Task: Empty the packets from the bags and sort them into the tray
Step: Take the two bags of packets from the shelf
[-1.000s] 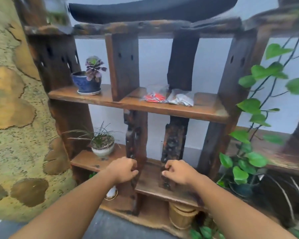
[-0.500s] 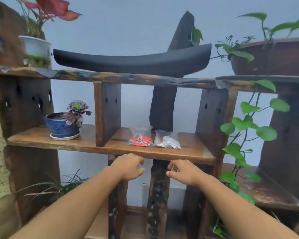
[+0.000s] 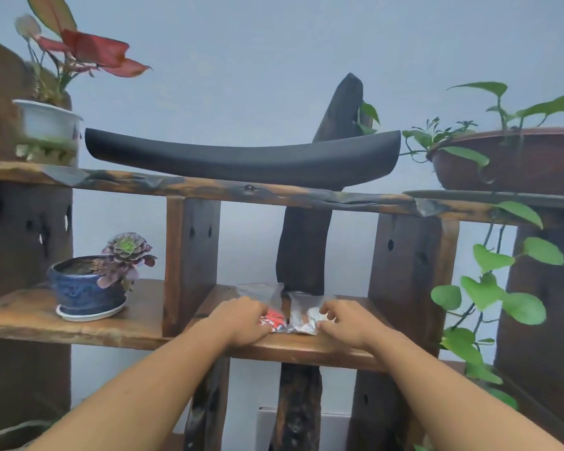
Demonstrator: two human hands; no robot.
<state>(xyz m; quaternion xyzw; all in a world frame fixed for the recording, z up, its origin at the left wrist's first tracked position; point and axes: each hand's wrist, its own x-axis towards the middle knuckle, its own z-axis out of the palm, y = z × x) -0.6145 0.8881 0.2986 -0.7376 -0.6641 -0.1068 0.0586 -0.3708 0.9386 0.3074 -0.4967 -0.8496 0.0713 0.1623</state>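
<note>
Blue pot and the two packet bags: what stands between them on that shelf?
In the head view, a wooden upright stands between pot and bags.

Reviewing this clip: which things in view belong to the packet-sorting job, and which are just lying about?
Job: bag of red packets, gripped by left hand; bag of white packets, gripped by right hand; black curved dish, possibly the tray.
Lying about: blue succulent pot; white pot; brown planter; vine; wooden shelf.
</note>
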